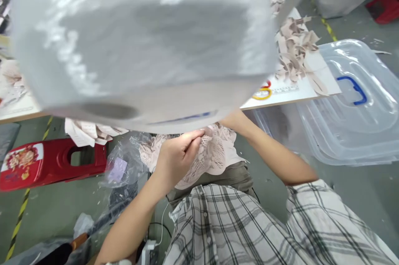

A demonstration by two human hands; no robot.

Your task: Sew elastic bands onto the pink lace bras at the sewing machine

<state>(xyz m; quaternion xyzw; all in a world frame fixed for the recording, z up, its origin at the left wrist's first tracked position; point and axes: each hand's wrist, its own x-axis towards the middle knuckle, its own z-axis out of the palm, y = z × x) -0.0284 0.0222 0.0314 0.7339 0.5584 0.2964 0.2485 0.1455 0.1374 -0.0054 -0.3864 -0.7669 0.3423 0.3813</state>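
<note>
A grey-green floor spread beneath a white table that ran from nine o'clock to nearly three. Yellow-and-black tape marked the floor at eight. A red stool stood between eight and nine; light glinted off a clear lidded tub at three.

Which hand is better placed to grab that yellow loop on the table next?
Probably the right hand: it looks nearer the yellow loop, though its fingers are hidden. The left hand is farther off, pinching lace fabric.
</note>
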